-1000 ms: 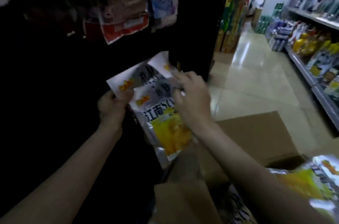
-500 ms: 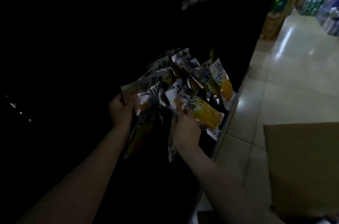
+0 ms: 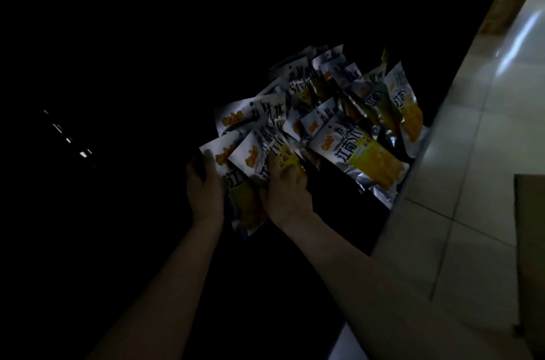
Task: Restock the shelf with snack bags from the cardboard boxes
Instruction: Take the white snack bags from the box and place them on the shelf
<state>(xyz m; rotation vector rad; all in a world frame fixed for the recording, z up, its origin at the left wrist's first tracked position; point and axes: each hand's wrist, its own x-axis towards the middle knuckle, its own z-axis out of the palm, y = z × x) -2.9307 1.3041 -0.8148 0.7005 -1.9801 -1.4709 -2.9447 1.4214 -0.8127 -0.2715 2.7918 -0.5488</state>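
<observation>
Since earlier frame, view dropped closer to shelf (image 3: 410, 165); hands went lower. Left hand (image 3: 205, 187) gripped snack bags (image 3: 246, 182) by edge; right hand (image 3: 287, 191) pinched same bags. Pile (image 3: 348, 112) lay on shelf, cardboard box (image 3: 530, 256) far right. Placement likely imminent.

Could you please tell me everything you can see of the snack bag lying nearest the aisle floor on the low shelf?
The silver foil snack bag with yellow window lies face up and tilted at the right front of the heap of matching bags, overlapping those behind it. It looks glossy and crinkled, with dark printed characters, a small orange logo near its top and yellow contents showing through its lower half. Its bottom corner reaches the shelf's front edge beside the pale tiled floor. Neither hand touches it.
</observation>
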